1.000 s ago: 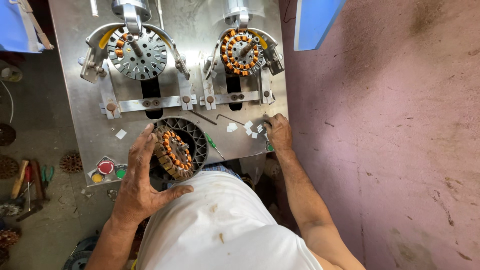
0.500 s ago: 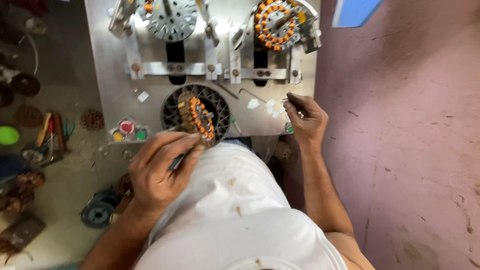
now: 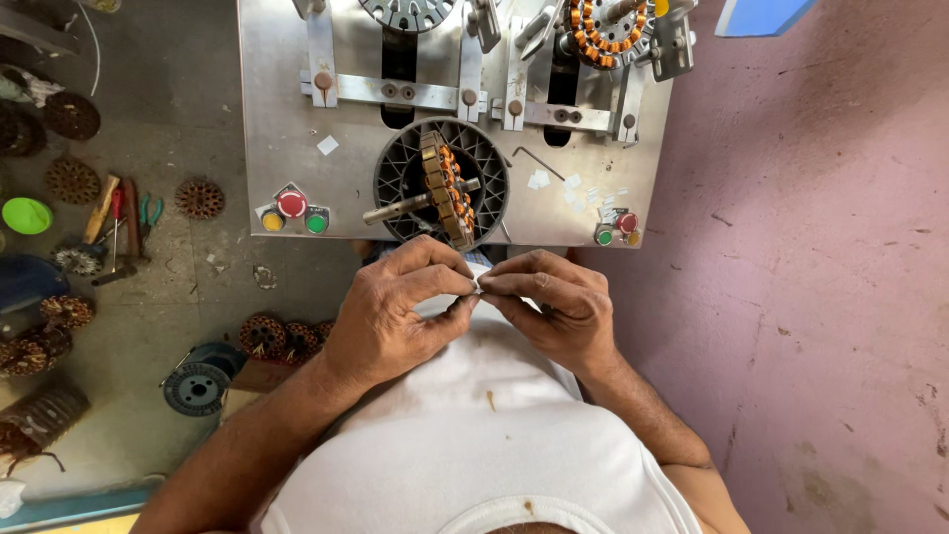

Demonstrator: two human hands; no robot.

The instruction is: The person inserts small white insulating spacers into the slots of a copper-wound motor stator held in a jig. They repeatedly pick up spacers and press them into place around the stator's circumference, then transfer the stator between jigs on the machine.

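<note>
Both hands meet just below the near edge of the steel machine plate (image 3: 287, 119): the left hand (image 3: 395, 316) and the right hand (image 3: 554, 307) pinch a tiny white paper slip (image 3: 478, 285) between thumbs and fingertips, closed on it. Just above them, the copper-wound stator (image 3: 447, 188) stands edge-on on its spindle inside the round black fixture (image 3: 395, 163). Bare pink floor (image 3: 811, 297) lies open to the right, while tools and wound stators (image 3: 265, 336) crowd the left.

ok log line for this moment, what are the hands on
left hand: pinching small white piece | right hand: pinching same piece | stator: on spindle, untouched | metal panel: behind
</note>
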